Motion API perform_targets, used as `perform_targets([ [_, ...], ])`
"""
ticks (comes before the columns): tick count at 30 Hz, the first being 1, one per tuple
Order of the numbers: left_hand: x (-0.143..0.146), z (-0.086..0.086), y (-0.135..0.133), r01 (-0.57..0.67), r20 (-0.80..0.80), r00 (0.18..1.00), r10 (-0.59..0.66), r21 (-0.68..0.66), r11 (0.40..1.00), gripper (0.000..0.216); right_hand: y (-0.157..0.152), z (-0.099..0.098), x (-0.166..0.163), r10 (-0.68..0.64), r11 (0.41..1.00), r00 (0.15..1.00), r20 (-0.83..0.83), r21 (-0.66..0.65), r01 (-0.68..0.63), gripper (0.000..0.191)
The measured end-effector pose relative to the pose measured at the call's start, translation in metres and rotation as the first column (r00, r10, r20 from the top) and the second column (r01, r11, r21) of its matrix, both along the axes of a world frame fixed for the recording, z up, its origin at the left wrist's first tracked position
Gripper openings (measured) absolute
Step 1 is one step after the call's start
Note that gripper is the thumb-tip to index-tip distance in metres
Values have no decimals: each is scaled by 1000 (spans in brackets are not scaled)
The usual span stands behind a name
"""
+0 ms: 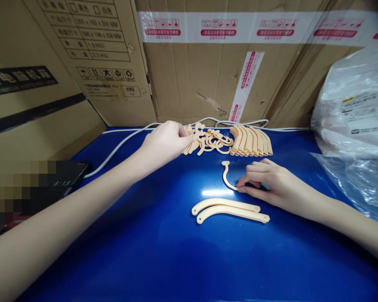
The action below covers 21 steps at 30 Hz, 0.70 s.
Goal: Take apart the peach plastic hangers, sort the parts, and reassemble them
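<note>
My left hand [165, 142] reaches to the back of the blue table [145, 251] and pinches a piece at the left edge of a loose pile of beige plastic hooks [208, 141]. My right hand [267, 182] rests on the table, fingertips pinched on the lower end of a single beige hook [226, 175] that lies flat. Two long curved beige strips [229, 211] lie side by side just in front of that hand. A neat stack of curved beige strips [251, 141] stands to the right of the hook pile.
Cardboard boxes [208, 71] wall off the back and the left. A white cable [119, 144] runs along the back edge. A clear plastic bag [355, 121] bulges at the right. A dark device [66, 178] showing digits sits at the left.
</note>
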<state>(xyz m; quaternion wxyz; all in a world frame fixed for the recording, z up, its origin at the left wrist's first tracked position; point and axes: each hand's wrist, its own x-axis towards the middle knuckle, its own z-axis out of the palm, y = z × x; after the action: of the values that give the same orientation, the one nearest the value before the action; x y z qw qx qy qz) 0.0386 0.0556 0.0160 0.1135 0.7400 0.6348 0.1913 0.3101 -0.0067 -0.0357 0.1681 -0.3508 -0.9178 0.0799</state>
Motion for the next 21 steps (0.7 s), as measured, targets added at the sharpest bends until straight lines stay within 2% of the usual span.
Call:
perform_targets([
  [4, -2, -13, -30, 101, 71, 994, -87, -217, 971, 27, 1, 0, 1, 5, 1000, 1000, 18, 14, -5, 19],
  [6, -5, -18, -40, 111, 40, 994, -104, -314, 943, 28, 1, 0, 2, 0, 1000, 1000, 27, 16, 0, 21],
  [8, -9, -19, -46, 105, -22, 993, -120, -351, 930, 27, 1, 1, 3, -9, 1000, 999, 40, 15, 8, 22],
  [16, -29, -12, -42, 60, -250, 958, -139, -298, 953, 26, 1, 7, 5, -22, 999, 998, 58, -46, 24, 22],
  [18, -29, -8, -38, 42, -293, 948, -127, -277, 960, 23, 1, 7, 5, -20, 998, 998, 56, -64, 24, 21],
  [21, -22, -1, -29, 88, -309, 939, -154, -216, 972, 21, 1, 6, 6, -15, 997, 998, 56, -72, 19, 21],
])
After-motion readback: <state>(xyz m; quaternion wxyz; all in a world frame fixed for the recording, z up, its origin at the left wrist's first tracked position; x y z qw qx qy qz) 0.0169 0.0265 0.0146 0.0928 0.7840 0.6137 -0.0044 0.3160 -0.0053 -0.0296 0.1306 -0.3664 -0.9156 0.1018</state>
